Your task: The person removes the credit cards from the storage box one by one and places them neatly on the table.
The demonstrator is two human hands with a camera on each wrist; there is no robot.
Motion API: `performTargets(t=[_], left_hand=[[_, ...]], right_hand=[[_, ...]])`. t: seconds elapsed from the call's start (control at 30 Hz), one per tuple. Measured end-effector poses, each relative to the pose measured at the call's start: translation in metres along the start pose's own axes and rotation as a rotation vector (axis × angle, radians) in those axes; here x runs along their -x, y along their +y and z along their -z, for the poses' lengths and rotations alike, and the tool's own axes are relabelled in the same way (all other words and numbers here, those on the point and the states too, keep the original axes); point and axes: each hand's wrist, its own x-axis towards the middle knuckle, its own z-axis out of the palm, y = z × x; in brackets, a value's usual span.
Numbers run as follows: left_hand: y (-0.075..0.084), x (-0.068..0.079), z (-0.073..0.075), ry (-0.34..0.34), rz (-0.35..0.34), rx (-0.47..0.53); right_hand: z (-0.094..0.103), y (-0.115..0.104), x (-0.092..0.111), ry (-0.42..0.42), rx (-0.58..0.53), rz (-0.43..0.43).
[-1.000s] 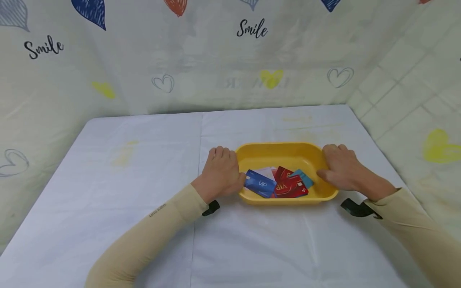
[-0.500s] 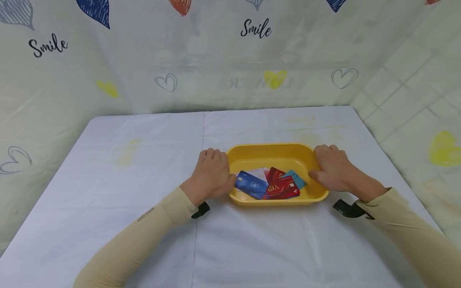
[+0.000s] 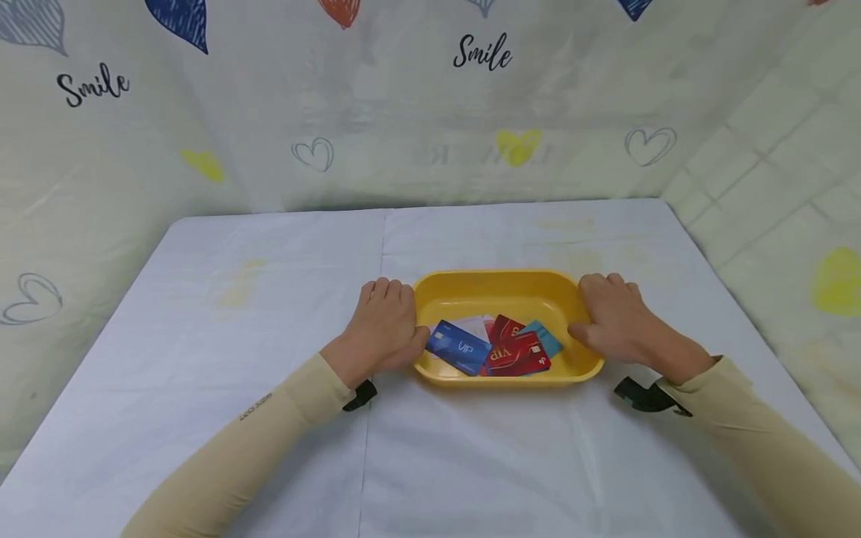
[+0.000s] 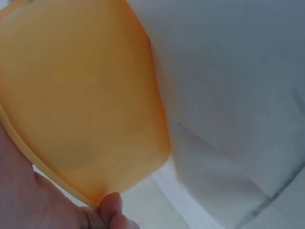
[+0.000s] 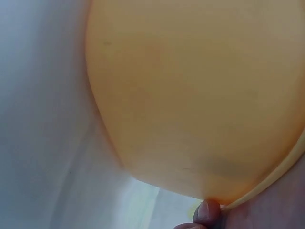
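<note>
A yellow oval plastic basin [image 3: 498,280] is held at both ends, over the right-centre part of the table. My left hand [image 3: 385,325] grips its left rim, the thumb on top and fingertips curled under the edge in the left wrist view. On the right rim, my right hand [image 3: 619,317] grips in the same way. Inside the basin lie several cards in a loose overlapping pile: a blue VIP card [image 3: 460,347], red VIP cards [image 3: 518,355], a teal card [image 3: 543,338] and a pale one partly covered. The wrist views show the basin's outer wall [image 4: 86,95].
A white cloth [image 3: 269,299] with faint yellowish marks covers the table. Behind it hangs a pale backdrop [image 3: 377,97] printed with hearts and the word Smile. Another pale sheet [image 3: 773,202] bounds the right side.
The basin, gripped by both hands with the cards inside, has shifted left across the table. The grip looks the same, and the view has turned slightly.
</note>
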Motion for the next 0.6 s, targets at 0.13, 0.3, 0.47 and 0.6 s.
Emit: performTargets(t=[0.13, 0.3, 0.47, 0.6], left_hand=[[-0.0005, 0.0006, 0.0002, 0.007, -0.005, -0.010], [0.0004, 0.0003, 0.0011, 0.002, -0.009, 0.000], [0.0006, 0.0024, 0.0023, 0.018, -0.015, -0.017], [0.0008, 0.0040, 0.0025, 0.013, -0.016, -0.002]], right_hand=[[0.0002, 0.0001, -0.0008, 0.007, 0.001, 0.022], [0.0016, 0.0010, -0.0011, 0.024, -0.011, 0.036], [0.0013, 0.0002, -0.0019, 0.024, -0.031, 0.031], [0.0005, -0.0010, 0.0002, 0.036, -0.039, 0.042]])
